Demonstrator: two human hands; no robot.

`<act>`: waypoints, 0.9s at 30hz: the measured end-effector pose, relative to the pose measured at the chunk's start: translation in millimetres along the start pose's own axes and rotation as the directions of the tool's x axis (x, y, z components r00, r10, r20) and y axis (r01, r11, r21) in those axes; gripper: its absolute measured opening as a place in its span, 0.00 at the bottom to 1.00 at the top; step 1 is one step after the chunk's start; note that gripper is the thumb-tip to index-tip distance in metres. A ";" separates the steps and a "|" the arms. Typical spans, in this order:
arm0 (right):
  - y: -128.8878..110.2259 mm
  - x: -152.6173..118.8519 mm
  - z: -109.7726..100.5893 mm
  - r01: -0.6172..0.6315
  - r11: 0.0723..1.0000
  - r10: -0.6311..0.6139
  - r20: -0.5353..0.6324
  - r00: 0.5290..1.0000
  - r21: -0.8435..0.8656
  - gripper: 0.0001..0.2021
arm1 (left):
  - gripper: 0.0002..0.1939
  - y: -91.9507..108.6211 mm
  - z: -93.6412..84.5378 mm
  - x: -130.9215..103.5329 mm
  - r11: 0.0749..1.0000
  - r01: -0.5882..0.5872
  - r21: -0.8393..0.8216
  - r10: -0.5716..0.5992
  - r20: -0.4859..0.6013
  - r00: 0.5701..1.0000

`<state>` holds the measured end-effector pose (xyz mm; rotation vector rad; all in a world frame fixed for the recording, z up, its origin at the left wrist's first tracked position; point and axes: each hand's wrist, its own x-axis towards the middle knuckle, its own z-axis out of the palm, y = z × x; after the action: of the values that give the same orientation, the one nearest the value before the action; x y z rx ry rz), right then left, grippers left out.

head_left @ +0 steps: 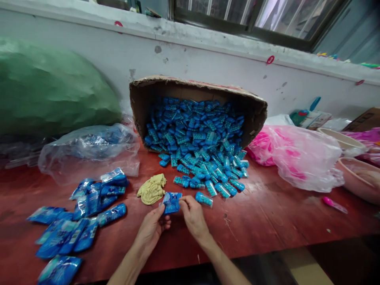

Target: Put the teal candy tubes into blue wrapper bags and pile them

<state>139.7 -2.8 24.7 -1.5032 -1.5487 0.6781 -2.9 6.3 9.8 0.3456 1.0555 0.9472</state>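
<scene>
A small blue printed plastic sleeve [172, 202] is stretched between my two hands. My left hand [152, 223] pinches its left edge between thumb and fingers. At its right edge, the fingertips of my right hand [192, 215] are closed on it. Just right of that hand lies a clear little bottle [204, 199] with a blue cap and teal beads inside. Many similar bottles [202, 138] spill from a cardboard box [258, 114] lying on its side. To the left, several bottles in blue printed sleeves [92, 202] are heaped on the red table [255, 233].
A crumpled yellow cloth [152, 189] lies just beyond my left hand. Clear plastic bags [89, 146] and a large green sack [53, 87] stand at the left. On the right are a pink-filled bag [299, 154], a pink basin [356, 182] and a small pink object [335, 204].
</scene>
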 end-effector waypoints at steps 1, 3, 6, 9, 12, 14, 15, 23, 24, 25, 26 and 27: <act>4.3 1.3 -9.2 0.035 0.995 -0.038 -0.034 0.999 -0.099 0.10 | 0.12 0.5 -1.2 -1.1 1.000 0.006 -0.017 -0.006 0.007 1.000; 12.9 5.2 -26.2 0.058 0.949 -0.080 -0.058 0.995 -0.309 0.11 | 0.10 1.4 -2.6 -3.9 0.999 0.014 -0.049 -0.012 0.025 1.000; 18.1 15.7 -42.0 0.053 0.873 -0.071 -0.018 0.997 -0.484 0.12 | 0.09 2.6 -2.2 -9.2 0.995 0.054 -0.089 -0.047 0.076 0.996; 13.1 34.0 -43.5 0.083 0.785 -0.057 0.061 0.996 -0.614 0.17 | 0.10 4.3 -0.9 -14.1 0.987 0.105 -0.120 -0.093 0.106 0.990; 9.8 56.0 -37.2 0.132 0.665 0.000 0.177 0.984 -0.735 0.20 | 0.10 6.1 -1.8 -16.6 0.978 0.154 -0.143 -0.142 0.091 0.986; 12.0 67.9 -33.7 0.144 0.637 0.031 0.211 0.977 -0.758 0.16 | 0.09 6.9 -3.6 -17.0 0.973 0.173 -0.153 -0.163 0.071 0.984; 14.0 72.1 -33.0 0.149 0.638 0.032 0.220 0.975 -0.755 0.14 | 0.09 7.0 -4.4 -16.9 0.973 0.173 -0.153 -0.165 0.065 0.984; 23.8 75.6 -42.8 0.255 0.668 -0.084 0.270 0.959 -0.699 0.12 | 0.08 3.9 -4.5 -17.5 0.987 0.113 -0.110 -0.110 0.028 0.993; 24.7 75.4 -43.4 0.261 0.675 -0.103 0.262 0.959 -0.690 0.12 | 0.08 3.5 -4.2 -17.0 0.989 0.100 -0.106 -0.098 0.025 0.995; 25.9 75.5 -43.8 0.263 0.684 -0.122 0.249 0.961 -0.681 0.13 | 0.08 3.2 -3.9 -16.1 0.991 0.085 -0.104 -0.083 0.024 0.996; 27.4 75.8 -44.2 0.259 0.694 -0.137 0.230 0.963 -0.672 0.14 | 0.08 3.1 -3.8 -15.0 0.992 0.071 -0.104 -0.068 0.027 0.997; 28.9 76.1 -44.6 0.253 0.699 -0.147 0.211 0.966 -0.669 0.15 | 0.08 3.0 -3.8 -13.6 0.993 0.056 -0.104 -0.053 0.030 0.998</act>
<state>199.1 67.4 37.4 -1.7913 -2.1966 0.0419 -9.8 -3.5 17.8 0.2411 0.9822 0.9427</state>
